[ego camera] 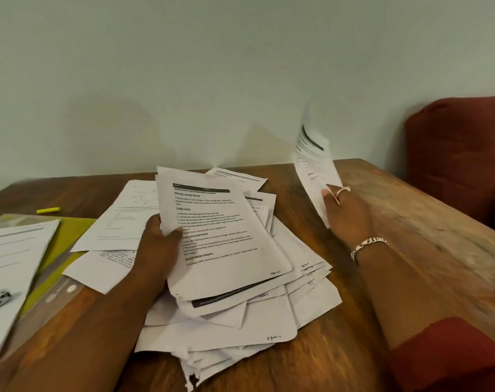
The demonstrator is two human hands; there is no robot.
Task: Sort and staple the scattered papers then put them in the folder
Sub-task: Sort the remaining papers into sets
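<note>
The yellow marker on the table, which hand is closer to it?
Left. The left hand holds a sheet just right of the yellow marker; the right hand lifts another sheet far across the paper pile.

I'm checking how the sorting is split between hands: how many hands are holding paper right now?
2. The left hand grips a printed white stack above the scattered pile; the right hand pinches a single blurred white sheet raised at right.
</note>
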